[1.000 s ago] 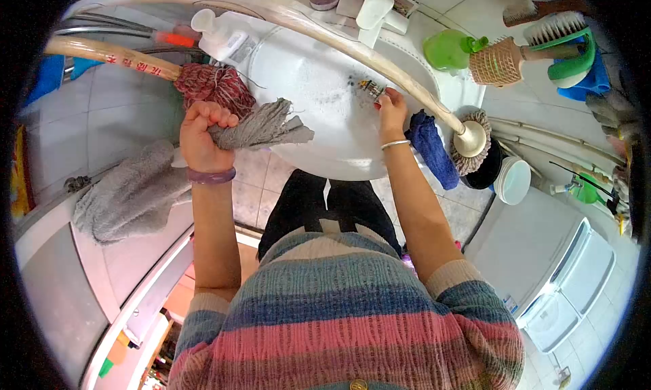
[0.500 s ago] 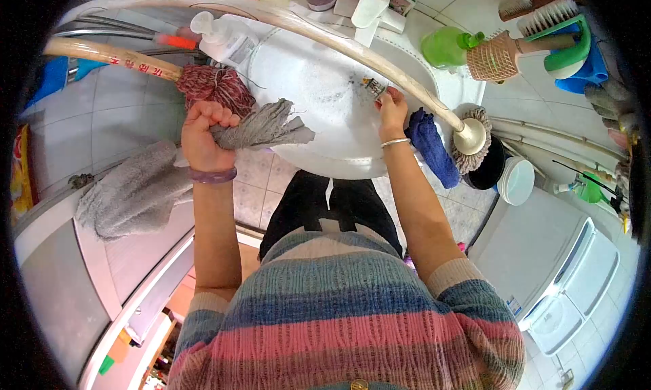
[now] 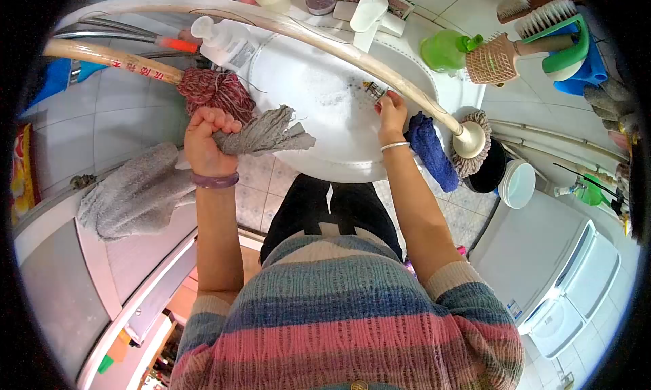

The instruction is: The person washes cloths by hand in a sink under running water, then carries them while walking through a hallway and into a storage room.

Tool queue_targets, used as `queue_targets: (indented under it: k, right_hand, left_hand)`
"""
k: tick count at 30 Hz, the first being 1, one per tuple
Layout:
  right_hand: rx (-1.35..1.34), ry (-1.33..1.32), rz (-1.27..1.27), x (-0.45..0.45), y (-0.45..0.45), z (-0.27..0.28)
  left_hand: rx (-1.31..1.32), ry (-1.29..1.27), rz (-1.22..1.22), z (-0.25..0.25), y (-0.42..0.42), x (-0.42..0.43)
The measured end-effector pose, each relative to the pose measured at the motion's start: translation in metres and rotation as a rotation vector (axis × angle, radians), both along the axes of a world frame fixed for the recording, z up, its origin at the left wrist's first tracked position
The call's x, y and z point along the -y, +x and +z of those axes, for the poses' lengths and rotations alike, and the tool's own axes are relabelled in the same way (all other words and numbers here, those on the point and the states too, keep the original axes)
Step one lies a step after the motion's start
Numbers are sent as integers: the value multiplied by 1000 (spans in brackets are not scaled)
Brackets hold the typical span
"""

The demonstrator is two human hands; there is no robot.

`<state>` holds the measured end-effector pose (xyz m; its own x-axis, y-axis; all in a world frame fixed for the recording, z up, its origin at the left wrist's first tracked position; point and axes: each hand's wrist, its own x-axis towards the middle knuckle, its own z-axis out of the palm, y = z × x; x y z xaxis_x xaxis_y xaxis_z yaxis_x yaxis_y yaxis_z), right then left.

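My left hand (image 3: 211,142) is closed in a fist around a grey rag (image 3: 268,132), whose frayed end sticks out to the right over the front left rim of the white washbasin (image 3: 319,135). Inside the basin, toward its right side, my right hand (image 3: 392,115) pinches a small object with yellow, dark and silvery markings (image 3: 373,90); its kind I cannot make out. Dark specks and water drops dot the basin around it. Just right of my right wrist, a dark blue cloth (image 3: 430,149) hangs over the basin's edge.
A long wooden handle (image 3: 319,34) arches across the basin, ending at a mop head (image 3: 475,142). A red mop (image 3: 213,91) stands left, near a pump bottle (image 3: 220,41). The faucet (image 3: 369,17), green bottle (image 3: 444,49), buckets (image 3: 517,183) and white washing machine (image 3: 532,254) surround me.
My left fist has shifted slightly right and toward me with the rag. My right hand keeps nearly the same place in the basin, still pinching the small object.
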<state>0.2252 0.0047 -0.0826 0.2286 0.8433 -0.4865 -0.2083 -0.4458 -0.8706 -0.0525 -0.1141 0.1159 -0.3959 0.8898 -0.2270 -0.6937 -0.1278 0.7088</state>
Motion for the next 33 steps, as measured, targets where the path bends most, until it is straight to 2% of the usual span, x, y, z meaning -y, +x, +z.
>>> queue_targets:
  k: [33]
  right_hand:
    - [-24, -22, -18, -1, -1, 2]
  left_hand:
    - [12, -52, 53, -2, 5, 7]
